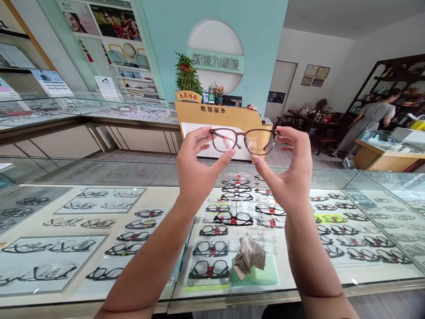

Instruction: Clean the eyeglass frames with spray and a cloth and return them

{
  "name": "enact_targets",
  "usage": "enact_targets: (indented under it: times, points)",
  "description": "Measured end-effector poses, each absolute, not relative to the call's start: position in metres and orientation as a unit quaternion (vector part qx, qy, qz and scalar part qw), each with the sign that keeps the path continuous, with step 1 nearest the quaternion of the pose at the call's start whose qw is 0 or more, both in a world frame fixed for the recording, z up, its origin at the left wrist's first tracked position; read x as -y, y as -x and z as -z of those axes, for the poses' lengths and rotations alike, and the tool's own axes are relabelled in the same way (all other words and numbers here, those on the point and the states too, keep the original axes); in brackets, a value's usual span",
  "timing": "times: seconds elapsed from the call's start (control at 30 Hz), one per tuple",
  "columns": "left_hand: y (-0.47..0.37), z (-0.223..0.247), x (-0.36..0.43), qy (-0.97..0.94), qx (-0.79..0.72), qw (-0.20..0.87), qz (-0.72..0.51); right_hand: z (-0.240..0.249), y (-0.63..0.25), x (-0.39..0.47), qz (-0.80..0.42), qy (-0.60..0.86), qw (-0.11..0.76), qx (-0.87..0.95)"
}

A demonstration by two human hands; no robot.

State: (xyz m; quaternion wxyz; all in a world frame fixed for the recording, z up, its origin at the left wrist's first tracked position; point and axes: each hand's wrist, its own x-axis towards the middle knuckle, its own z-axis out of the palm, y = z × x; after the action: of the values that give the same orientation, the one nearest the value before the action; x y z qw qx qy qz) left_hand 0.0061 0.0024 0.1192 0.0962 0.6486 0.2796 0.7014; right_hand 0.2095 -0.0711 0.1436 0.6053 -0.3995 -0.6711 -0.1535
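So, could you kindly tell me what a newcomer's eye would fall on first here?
Probably the dark-rimmed glasses, held up near the middle between the left hand and the right hand. Below them, a crumpled brown cloth lies partly over a green sheet on the display counter. Behind, a big white disc stands out on the teal wall.

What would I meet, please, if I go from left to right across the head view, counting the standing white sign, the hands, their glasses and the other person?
White sign, left hand, glasses, right hand, person in grey clothes.
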Motion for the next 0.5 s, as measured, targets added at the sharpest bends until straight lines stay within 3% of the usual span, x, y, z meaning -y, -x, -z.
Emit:
enact_targets:
  times: [0.23, 0.5]
  points:
    - [0.000, -0.111, 0.004, -0.632, -0.241, -0.082, -0.732, -0.135, -0.219, 0.069, 0.016, 0.346, 0.696, 0.629]
    - [0.018, -0.039, 0.006, -0.673, -0.247, -0.148, -0.681, -0.073, -0.235, 0.053, -0.233, 0.417, 0.660, 0.580]
